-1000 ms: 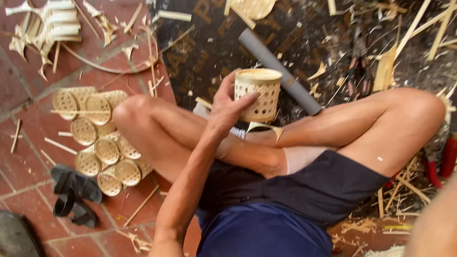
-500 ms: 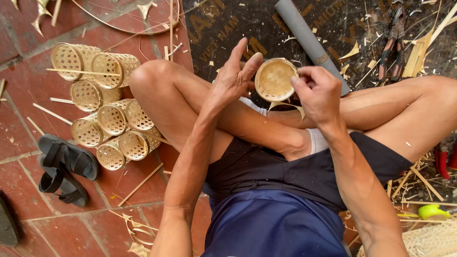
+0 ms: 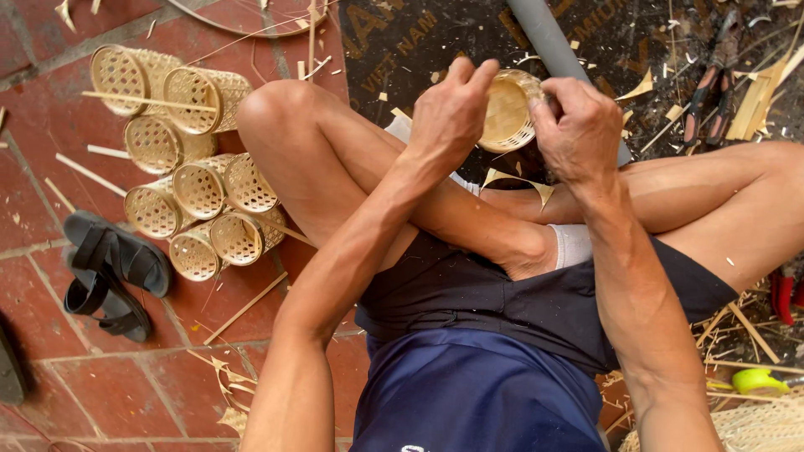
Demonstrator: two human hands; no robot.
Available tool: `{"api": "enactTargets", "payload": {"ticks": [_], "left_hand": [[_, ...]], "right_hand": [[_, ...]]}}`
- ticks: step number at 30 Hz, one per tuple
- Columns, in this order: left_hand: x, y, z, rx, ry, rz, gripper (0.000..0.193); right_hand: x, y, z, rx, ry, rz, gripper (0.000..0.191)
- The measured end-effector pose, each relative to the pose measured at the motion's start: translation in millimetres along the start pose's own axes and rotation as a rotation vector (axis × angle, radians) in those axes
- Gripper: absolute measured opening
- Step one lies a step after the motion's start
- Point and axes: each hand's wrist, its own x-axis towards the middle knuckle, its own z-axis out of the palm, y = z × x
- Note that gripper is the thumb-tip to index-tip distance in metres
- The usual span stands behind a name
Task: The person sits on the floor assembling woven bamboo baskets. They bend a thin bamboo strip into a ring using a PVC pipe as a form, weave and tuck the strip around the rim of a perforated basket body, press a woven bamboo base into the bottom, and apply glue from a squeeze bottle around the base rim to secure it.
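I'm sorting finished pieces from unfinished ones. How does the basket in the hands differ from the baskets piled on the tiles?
The held basket is gripped by the left hand and right hand above the knees; the piled baskets lie untouched on their sides. It is single; they are many. All are small, round, woven, pale.

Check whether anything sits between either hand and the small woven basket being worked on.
Nothing visible does. The left hand and right hand both grip the small woven basket directly, above the crossed legs.
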Motion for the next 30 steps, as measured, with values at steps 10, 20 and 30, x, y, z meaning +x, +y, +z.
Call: {"api": "enactTargets", "payload": {"ticks": [10, 20, 30], "left_hand": [[82.4, -25.2, 10.3, 0.298, -0.141, 0.378, 0.014], [112.5, -33.6, 1.7, 0.483, -0.335, 0.517, 0.036], [121.0, -39.0, -5.2, 0.397, -0.359, 0.612, 0.03]], "right_hand": [[83.0, 18.3, 3.2, -0.423, -0.16, -0.355, 0.033], [117.4, 1.6, -2.0, -0.48, -0.258, -0.47, 0.03], [123.6, -11.5, -14.0, -0.432, -0.277, -0.488, 0.036]]}}
